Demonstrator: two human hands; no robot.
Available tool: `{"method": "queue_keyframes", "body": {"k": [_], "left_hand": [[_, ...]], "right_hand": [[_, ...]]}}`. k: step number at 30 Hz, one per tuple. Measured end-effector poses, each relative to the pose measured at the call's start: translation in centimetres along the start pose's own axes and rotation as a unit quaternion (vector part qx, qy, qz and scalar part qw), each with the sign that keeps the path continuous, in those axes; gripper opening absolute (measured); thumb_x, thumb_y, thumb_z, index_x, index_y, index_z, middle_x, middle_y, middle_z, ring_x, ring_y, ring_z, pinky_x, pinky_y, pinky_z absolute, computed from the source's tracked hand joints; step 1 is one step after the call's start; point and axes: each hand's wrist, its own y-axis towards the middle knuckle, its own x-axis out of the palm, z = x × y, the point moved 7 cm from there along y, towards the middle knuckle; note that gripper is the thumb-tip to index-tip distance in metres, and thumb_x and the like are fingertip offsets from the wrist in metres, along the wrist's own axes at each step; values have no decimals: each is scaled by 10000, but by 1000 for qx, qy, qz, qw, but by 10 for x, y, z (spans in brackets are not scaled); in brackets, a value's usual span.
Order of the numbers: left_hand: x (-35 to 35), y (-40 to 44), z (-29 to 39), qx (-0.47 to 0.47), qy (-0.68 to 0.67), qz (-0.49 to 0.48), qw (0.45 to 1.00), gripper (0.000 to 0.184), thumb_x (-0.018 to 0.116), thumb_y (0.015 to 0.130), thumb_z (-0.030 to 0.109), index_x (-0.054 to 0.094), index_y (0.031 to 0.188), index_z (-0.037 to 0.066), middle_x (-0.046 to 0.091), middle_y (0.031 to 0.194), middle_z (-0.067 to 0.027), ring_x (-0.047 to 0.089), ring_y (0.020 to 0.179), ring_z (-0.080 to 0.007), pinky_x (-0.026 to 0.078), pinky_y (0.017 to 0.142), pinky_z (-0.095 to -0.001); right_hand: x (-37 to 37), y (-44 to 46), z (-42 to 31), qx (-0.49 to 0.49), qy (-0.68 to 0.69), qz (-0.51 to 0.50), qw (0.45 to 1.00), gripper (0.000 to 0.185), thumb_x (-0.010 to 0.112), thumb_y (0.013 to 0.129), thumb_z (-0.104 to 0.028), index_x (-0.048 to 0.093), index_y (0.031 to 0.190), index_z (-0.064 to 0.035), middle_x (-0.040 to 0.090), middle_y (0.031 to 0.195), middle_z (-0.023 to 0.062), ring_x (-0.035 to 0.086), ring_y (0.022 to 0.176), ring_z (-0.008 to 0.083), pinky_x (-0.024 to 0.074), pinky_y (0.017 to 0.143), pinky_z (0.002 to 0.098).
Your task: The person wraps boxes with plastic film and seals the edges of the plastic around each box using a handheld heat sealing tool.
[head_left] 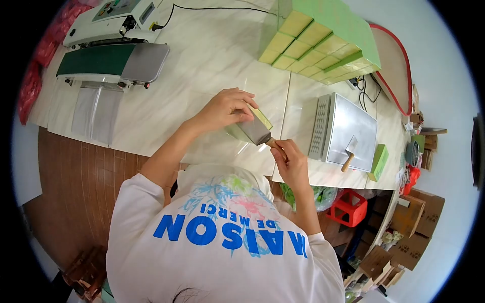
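Observation:
My right hand [291, 160] is closed around the wooden handle of a scraper [252, 132]. Its flat metal blade lies against a small green box [262, 117] above the marble-patterned table. Curled over the same box, the fingers of my left hand [227, 108] hold it, and the fingertips touch or nearly touch the blade. Most of the box is hidden behind the hand and the blade. Shiny clear film seems to surround the box.
A metal hot plate [348, 131] stands at right with another scraper [349, 151] on top. Beside it lies a green box [378, 162]. Stacked green boxes [323, 43] rise at the back. A conveyor sealing machine [101, 59] and clear plastic sheets [96, 113] are at left.

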Motion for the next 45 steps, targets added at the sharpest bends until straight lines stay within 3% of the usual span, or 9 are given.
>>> {"method": "queue_keyframes", "body": {"k": [9, 14, 21, 26, 28, 30, 35, 41, 45], "left_hand": [[3, 5, 2, -22, 40, -17, 999, 78, 696, 805, 132, 697, 794, 54, 671, 1076, -24, 535, 1211, -259, 371, 1050, -429], [4, 12, 1, -55, 21, -36, 998, 126, 695, 828, 163, 692, 818, 38, 653, 1122, -51, 507, 1246, -263, 415, 1016, -378], [8, 18, -5, -94, 22, -60, 994, 124, 689, 828, 171, 677, 813, 48, 624, 1147, -46, 549, 1160, -236, 447, 943, -348], [11, 25, -6, -136, 31, -87, 986, 122, 691, 823, 153, 649, 791, 43, 588, 1087, -33, 567, 1045, -200, 447, 909, -321], [11, 27, -6, -101, 70, -81, 989, 124, 700, 803, 138, 636, 766, 38, 572, 1034, -32, 567, 986, -198, 450, 875, -316], [11, 29, -9, -89, 71, -78, 990, 119, 706, 790, 144, 649, 758, 45, 579, 1019, -37, 573, 974, -205, 461, 852, -332], [10, 31, -9, -124, 64, -94, 986, 123, 708, 790, 120, 628, 751, 34, 565, 1021, -36, 565, 990, -203, 450, 878, -320], [2, 22, -30, -140, 1, -1, 990, 99, 644, 870, 131, 639, 923, 48, 584, 1071, -37, 561, 1056, -179, 438, 933, -320], [5, 2, -64, -175, -189, 75, 963, 369, 450, 994, 363, 591, 1159, 64, 576, 1208, -36, 530, 1136, -167, 395, 998, -322]], "right_hand": [[0, -6, -4, -44, -17, -9, 999, 134, 661, 862, -67, 613, 976, -15, 637, 854, 98, 635, 620, 266, 498, 537, 339], [-15, -20, 6, 6, -32, 11, 999, 132, 666, 861, -68, 618, 975, -23, 640, 843, 99, 636, 615, 257, 491, 535, 333], [-58, -58, 33, 76, -21, 6, 997, 123, 668, 858, -48, 627, 961, 4, 628, 798, 111, 565, 558, 229, 448, 521, 302], [-49, -56, 28, 76, 53, -7, 996, 142, 660, 864, -50, 609, 980, 14, 634, 829, 114, 625, 604, 249, 479, 530, 314], [-30, -46, 20, 70, 82, -27, 994, 146, 655, 868, -51, 603, 986, 16, 634, 841, 114, 645, 624, 258, 492, 534, 320], [-12, -33, 4, -45, 71, -27, 996, 150, 652, 873, -65, 594, 988, 13, 633, 857, 108, 667, 658, 268, 511, 542, 332], [6, -9, 3, -61, 39, -36, 997, 142, 655, 874, -84, 594, 970, 1, 632, 856, 101, 660, 648, 263, 508, 541, 334], [3, -2, 7, -54, 2, -31, 998, 135, 652, 874, -85, 589, 969, -12, 634, 856, 104, 653, 645, 264, 502, 542, 342], [-2, 0, 10, -49, -26, 0, 998, 161, 650, 872, -83, 580, 1008, -34, 645, 864, 101, 648, 644, 267, 498, 541, 347]]}}
